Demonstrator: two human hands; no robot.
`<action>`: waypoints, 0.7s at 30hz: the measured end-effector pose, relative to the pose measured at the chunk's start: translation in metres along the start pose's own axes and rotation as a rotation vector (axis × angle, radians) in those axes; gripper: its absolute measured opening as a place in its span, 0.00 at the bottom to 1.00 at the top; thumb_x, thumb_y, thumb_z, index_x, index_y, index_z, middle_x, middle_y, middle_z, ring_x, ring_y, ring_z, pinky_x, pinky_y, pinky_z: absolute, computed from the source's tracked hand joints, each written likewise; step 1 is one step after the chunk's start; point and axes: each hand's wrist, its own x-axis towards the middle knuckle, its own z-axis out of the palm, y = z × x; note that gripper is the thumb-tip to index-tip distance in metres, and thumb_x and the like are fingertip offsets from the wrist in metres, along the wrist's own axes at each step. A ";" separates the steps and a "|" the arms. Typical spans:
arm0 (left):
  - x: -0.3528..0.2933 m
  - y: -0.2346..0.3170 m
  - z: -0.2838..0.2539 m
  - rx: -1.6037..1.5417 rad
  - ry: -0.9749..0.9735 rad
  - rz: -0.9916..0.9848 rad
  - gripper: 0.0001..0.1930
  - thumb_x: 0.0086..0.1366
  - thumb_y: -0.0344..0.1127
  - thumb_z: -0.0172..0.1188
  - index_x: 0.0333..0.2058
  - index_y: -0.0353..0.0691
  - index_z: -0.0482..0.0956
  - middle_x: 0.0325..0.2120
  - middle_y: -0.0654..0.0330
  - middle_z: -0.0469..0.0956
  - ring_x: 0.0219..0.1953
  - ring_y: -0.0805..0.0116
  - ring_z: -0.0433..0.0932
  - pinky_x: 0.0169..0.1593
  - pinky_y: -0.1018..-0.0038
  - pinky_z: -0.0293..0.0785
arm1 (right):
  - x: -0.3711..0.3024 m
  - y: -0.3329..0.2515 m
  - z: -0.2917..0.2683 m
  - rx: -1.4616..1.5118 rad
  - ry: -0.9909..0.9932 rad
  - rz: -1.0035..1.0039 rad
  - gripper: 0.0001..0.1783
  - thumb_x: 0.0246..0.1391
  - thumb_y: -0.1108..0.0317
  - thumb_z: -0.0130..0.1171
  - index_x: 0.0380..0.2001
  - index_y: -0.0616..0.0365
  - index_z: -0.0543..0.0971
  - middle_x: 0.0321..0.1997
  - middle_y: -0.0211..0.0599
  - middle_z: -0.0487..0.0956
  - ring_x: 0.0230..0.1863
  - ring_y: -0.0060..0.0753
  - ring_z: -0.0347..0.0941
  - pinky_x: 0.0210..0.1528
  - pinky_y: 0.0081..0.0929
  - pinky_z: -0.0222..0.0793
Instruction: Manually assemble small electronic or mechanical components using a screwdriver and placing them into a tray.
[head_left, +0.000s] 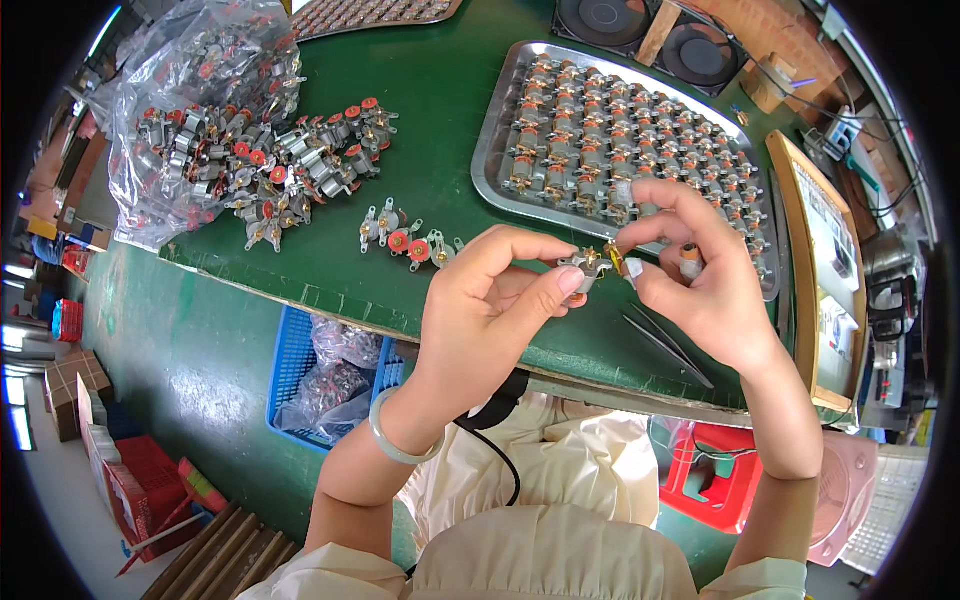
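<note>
My left hand (478, 315) pinches a small silver motor-like part (592, 272) with metal mounting ears between thumb and fingers, just above the table's front area. Close against it, my right hand (712, 275) is closed on a small yellow piece (615, 257), held near the top of the part. White wrapping covers fingertips of the right hand. Dark tweezers (670, 347) lie on the green table below that hand. A few loose parts with red discs (400, 241) rest left of my left hand. Behind my hands, a metal tray (488, 160) holds rows of similar parts.
At the left, a heap of parts (310, 160) spills from a clear plastic bag (150, 100). Two black fans (700, 52) stand at the back. A wooden frame (795, 200) is right of the tray. Below the table edge are a blue basket (288, 360) and red stool (735, 500).
</note>
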 end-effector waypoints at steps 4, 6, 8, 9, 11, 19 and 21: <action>0.002 0.003 0.004 -0.024 -0.001 -0.054 0.09 0.58 0.26 0.55 0.36 0.29 0.70 0.31 0.54 0.76 0.30 0.67 0.78 0.33 0.78 0.77 | -0.003 0.001 -0.003 0.196 -0.003 0.050 0.25 0.40 0.78 0.55 0.46 0.59 0.66 0.31 0.32 0.76 0.20 0.08 0.60 0.20 0.09 0.55; 0.002 0.006 0.004 -0.052 0.001 -0.085 0.09 0.58 0.26 0.55 0.36 0.29 0.70 0.30 0.53 0.76 0.30 0.66 0.78 0.32 0.78 0.77 | 0.001 -0.008 -0.006 0.296 -0.072 0.178 0.25 0.40 0.78 0.55 0.46 0.60 0.66 0.31 0.33 0.76 0.19 0.09 0.60 0.17 0.09 0.55; 0.004 0.010 0.005 -0.136 -0.038 -0.180 0.09 0.57 0.26 0.56 0.36 0.28 0.70 0.30 0.57 0.74 0.31 0.69 0.78 0.34 0.80 0.76 | 0.003 -0.011 -0.008 0.388 -0.129 0.307 0.25 0.40 0.78 0.55 0.46 0.61 0.65 0.31 0.35 0.76 0.17 0.10 0.61 0.15 0.09 0.55; 0.005 0.010 0.006 -0.136 -0.042 -0.180 0.09 0.57 0.26 0.56 0.36 0.28 0.70 0.30 0.57 0.74 0.31 0.69 0.78 0.34 0.80 0.76 | 0.003 -0.010 -0.008 0.454 -0.146 0.339 0.26 0.39 0.80 0.52 0.47 0.62 0.64 0.32 0.38 0.76 0.13 0.10 0.59 0.11 0.09 0.52; 0.006 0.011 0.007 -0.168 -0.049 -0.195 0.09 0.58 0.27 0.56 0.36 0.29 0.70 0.30 0.57 0.74 0.31 0.68 0.78 0.33 0.80 0.76 | 0.003 -0.005 -0.006 0.523 -0.170 0.369 0.28 0.37 0.81 0.50 0.48 0.62 0.64 0.32 0.40 0.76 0.10 0.10 0.57 0.08 0.08 0.50; 0.009 0.012 0.011 -0.170 0.040 -0.139 0.09 0.58 0.28 0.56 0.36 0.30 0.70 0.30 0.55 0.74 0.30 0.66 0.78 0.32 0.78 0.78 | -0.003 -0.003 0.006 0.695 -0.038 0.254 0.26 0.46 0.76 0.57 0.49 0.62 0.62 0.32 0.39 0.76 0.14 0.11 0.62 0.11 0.09 0.55; 0.010 0.011 0.012 -0.156 0.053 -0.118 0.09 0.58 0.29 0.56 0.36 0.31 0.70 0.31 0.54 0.75 0.30 0.64 0.79 0.31 0.76 0.78 | -0.002 -0.003 0.006 0.690 -0.047 0.254 0.26 0.46 0.76 0.57 0.49 0.62 0.62 0.32 0.39 0.76 0.15 0.11 0.62 0.11 0.09 0.54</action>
